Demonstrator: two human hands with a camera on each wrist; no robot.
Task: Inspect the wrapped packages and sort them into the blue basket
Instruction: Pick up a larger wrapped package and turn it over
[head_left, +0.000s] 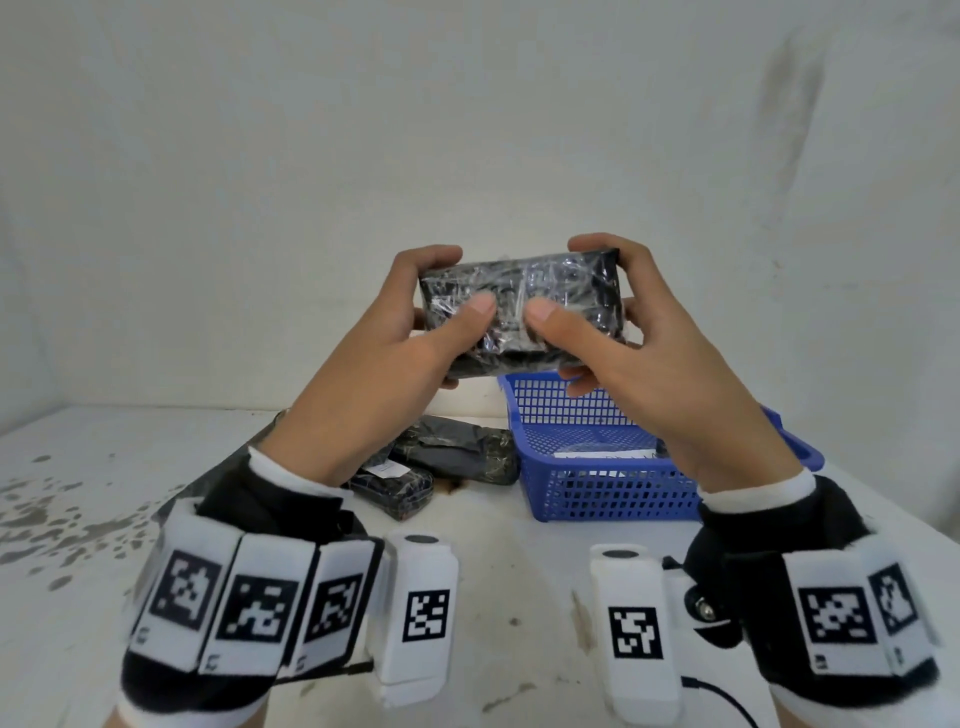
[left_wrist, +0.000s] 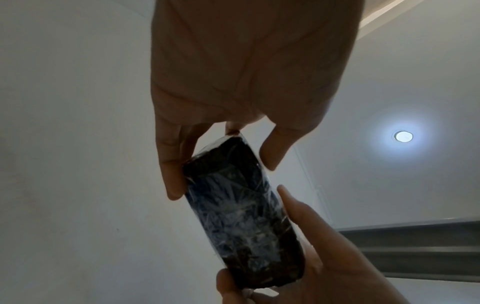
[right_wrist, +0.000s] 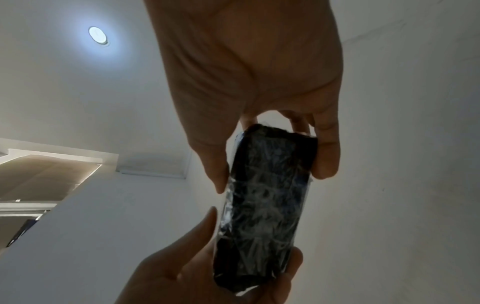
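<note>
My fingers are curling round both ends of a black wrapped package: my left hand and right hand are gripping it, thumbs pressing its near face. I am holding it up above the blue basket on the worktop, more packages lying just beside the basket.

Wrapped packages: one held, two on table; one blue basket.

Ceiling lamp glares; wrist views dim, perhaps backlit.
</note>
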